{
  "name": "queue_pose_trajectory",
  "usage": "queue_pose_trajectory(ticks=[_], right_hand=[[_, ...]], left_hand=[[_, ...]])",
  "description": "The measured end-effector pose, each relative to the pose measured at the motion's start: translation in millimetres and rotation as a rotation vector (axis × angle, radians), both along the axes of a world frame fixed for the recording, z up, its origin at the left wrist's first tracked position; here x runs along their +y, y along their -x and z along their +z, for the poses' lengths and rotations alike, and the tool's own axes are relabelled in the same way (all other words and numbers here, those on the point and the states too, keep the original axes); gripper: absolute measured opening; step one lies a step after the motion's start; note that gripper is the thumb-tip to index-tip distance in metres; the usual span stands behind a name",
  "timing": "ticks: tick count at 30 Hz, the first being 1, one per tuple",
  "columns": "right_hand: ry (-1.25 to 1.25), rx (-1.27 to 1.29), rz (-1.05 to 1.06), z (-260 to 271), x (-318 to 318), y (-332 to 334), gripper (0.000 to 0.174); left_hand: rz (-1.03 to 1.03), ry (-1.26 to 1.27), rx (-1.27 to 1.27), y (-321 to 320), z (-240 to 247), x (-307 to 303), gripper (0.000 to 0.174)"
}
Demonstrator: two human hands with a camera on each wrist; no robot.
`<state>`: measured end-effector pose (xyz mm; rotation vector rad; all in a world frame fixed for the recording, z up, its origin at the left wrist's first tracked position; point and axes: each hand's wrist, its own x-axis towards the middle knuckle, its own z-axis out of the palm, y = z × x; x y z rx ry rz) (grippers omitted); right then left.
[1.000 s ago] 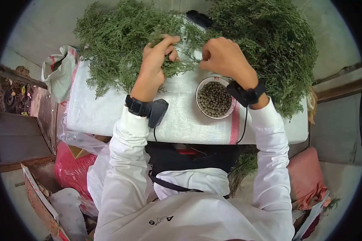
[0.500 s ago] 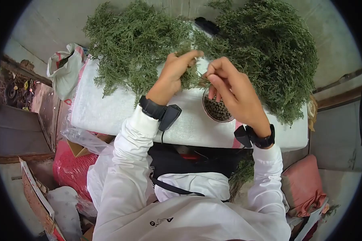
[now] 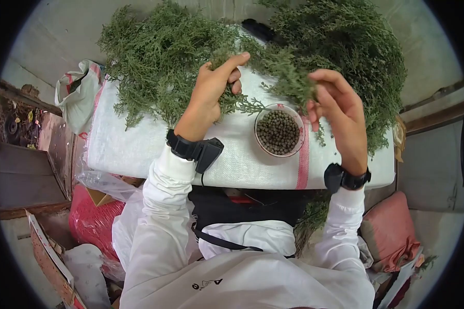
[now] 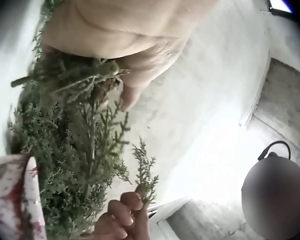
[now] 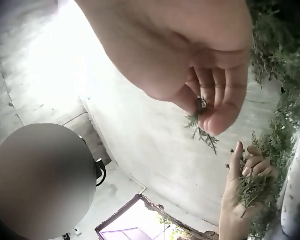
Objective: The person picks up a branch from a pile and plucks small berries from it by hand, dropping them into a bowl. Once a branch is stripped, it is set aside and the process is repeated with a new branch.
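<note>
White sheet under the work, pink stripe on the right part, grey walls around. Clock positions are from the centre of the head view. Open sack at 10 o'clock, red bag at 8. Left pile of feathery green sprigs at 11, spread on the sheet. Left hand at the pile's right side, fingers curled round a bunch of stems; cut ends poke out by the palm in the left wrist view. Black item at 12, between the piles, too dark to identify. Bowl at 2, upright, on the sheet, well filled with small round green-brown balls; it lies between the hands, touching neither. Right hand also at 2, farther out, raised, thumb and fingertips pinching a small sprig. Right pile, darker and denser, between 1 and 2, beyond that hand. Red cushion at 4, below sheet level.
</note>
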<state>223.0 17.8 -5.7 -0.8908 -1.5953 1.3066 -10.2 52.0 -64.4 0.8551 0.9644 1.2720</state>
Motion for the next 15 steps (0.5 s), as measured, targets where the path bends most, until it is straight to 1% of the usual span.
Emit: queue_pose_trajectory(ticks=[1, 3, 6, 7, 9, 11, 13, 14, 15], right_hand=[[-0.05, 0.023, -0.102, -1, -4, -2, 0.024], [-0.074, 0.005, -0.103, -11, -12, -4, 0.024], [-0.11, -0.005, -0.082, -24, -18, -2, 0.023], [-0.094, -0.05, -0.046, -26, -20, -1, 0.023], [-0.064, -0.146, 0.021, -30, -24, -2, 0.023], [-0.032, -0.157, 0.055, -33, -24, -1, 0.023], [0.013, -0.171, 0.128, -34, -24, 0, 0.024], [0.013, -0.171, 0.129, -34, -23, 1, 0.024], [0.023, -0.173, 0.122, -34, -22, 2, 0.024]], left_hand=[[-0.012, 0.02, -0.013, 0, -1, 1, 0.028], [-0.037, 0.038, -0.034, -9, 1, -1, 0.029], [-0.343, 0.017, -0.19, -23, 8, -13, 0.032], [-0.342, 0.025, -0.189, -22, 7, -13, 0.032], [-0.328, 0.014, -0.273, -22, 4, -12, 0.032], [-0.319, 0.011, -0.321, -22, 4, -12, 0.032], [-0.29, -0.03, -0.184, -20, 6, -12, 0.029], [-0.275, -0.053, -0.112, -19, 6, -12, 0.028], [-0.273, -0.052, -0.112, -18, 5, -12, 0.028]])
